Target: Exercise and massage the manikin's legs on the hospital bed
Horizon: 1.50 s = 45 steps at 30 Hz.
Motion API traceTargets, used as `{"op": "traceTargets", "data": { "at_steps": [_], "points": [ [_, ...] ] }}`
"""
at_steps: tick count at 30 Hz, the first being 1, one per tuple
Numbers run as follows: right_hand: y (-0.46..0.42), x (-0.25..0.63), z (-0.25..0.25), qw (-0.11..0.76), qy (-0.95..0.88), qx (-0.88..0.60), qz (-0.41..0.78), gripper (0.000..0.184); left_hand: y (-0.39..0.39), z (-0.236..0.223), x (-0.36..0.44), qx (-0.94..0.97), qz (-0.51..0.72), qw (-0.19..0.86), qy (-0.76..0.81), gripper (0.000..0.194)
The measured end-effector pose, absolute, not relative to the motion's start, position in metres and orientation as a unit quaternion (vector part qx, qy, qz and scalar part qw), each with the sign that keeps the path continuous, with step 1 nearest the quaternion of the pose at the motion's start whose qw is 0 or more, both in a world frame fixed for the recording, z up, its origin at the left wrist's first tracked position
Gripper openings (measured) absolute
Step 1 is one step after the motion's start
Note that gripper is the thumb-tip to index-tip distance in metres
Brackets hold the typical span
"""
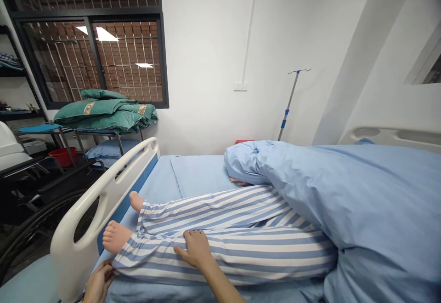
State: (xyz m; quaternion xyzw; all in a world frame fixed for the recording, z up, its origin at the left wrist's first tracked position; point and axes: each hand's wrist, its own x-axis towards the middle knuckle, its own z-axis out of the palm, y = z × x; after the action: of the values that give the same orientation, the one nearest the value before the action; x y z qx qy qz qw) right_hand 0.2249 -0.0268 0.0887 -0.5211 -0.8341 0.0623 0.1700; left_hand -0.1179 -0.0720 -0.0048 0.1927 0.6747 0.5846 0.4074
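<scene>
A figure in blue-and-white striped pyjama trousers lies on a hospital bed, its bare feet toward the white footboard. My right hand rests flat on the lower leg, fingers stretched out over the striped cloth. My left hand is at the bottom edge beside the footboard, its fingers curled at the trouser cuff under the nearer foot. A light blue quilt is folded back over the upper body.
The bed has a blue sheet and a white headboard on the right. A drip stand stands at the far wall. Folded green bedding lies on a rack at left, with a red basin and a wheelchair wheel nearby.
</scene>
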Motion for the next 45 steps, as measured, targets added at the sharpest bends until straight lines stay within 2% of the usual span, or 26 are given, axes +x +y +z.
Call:
{"op": "traceTargets", "data": {
  "at_steps": [4, 7, 12, 17, 19, 23, 28, 37, 45],
  "points": [
    [-0.028, 0.225, 0.091, 0.171, -0.832, -0.525, 0.058, 0.047, -0.087, 0.002, -0.095, 0.259, 0.508, 0.241, 0.786, 0.026],
    [-0.03, 0.225, 0.091, 0.171, -0.83, -0.529, 0.051, 0.047, -0.099, 0.006, -0.073, 0.283, 0.468, 0.155, 0.822, 0.029],
    [-0.031, 0.224, 0.09, 0.171, -0.83, -0.529, 0.039, 0.048, -0.11, 0.021, -0.041, 0.369, 0.424, 0.029, 0.826, 0.034],
    [-0.032, 0.223, 0.09, 0.168, -0.831, -0.529, 0.04, 0.047, -0.1, 0.056, -0.005, 0.477, 0.446, -0.083, 0.753, 0.027],
    [-0.032, 0.223, 0.089, 0.171, -0.83, -0.529, 0.037, 0.047, -0.09, 0.069, 0.01, 0.523, 0.465, -0.066, 0.711, 0.022],
    [-0.031, 0.223, 0.086, 0.175, -0.83, -0.529, 0.025, 0.045, -0.063, 0.083, 0.036, 0.594, 0.468, 0.065, 0.651, 0.015],
    [-0.03, 0.223, 0.084, 0.17, -0.834, -0.524, 0.024, 0.044, -0.03, 0.088, 0.043, 0.6, 0.405, 0.177, 0.666, 0.017],
    [-0.029, 0.224, 0.084, 0.173, -0.836, -0.52, 0.024, 0.045, -0.005, 0.085, 0.011, 0.651, 0.284, 0.106, 0.696, 0.019],
    [-0.03, 0.225, 0.087, 0.163, -0.839, -0.518, 0.027, 0.044, 0.011, 0.089, 0.016, 0.652, 0.278, 0.133, 0.692, 0.02]
  ]
}}
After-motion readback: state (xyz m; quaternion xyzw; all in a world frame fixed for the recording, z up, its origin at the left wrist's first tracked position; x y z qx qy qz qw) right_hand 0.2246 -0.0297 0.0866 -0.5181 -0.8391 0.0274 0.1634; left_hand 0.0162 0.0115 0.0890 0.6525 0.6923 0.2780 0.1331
